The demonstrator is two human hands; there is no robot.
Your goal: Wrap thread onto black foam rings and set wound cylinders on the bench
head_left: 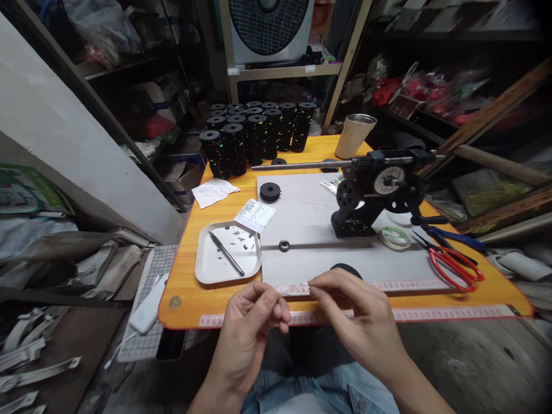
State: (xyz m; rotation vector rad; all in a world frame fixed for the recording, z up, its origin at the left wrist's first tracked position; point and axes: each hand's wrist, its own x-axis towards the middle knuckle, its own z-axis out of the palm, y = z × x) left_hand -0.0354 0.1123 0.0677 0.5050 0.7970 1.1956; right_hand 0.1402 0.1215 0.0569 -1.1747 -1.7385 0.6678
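My left hand [250, 322] and my right hand [353, 313] are raised side by side above the near edge of the orange table [185, 287]. Both are closed in a pinch, fingertips facing each other. What they pinch is too thin or small to make out. Just behind my right hand a black disc [345, 268] lies on the grey mat [310, 218], partly hidden. A measuring tape strip [409, 285] runs along the mat's front edge behind my fingers.
A black hand-crank winding machine [375, 195] with a long threaded rod stands on the mat. Stacked black spools [254, 135] fill the back. A white tray [204, 270] holds a pen and small parts. Red scissors [455, 264], a tape roll [394, 237], a cup [354, 135] and paper slips lie around.
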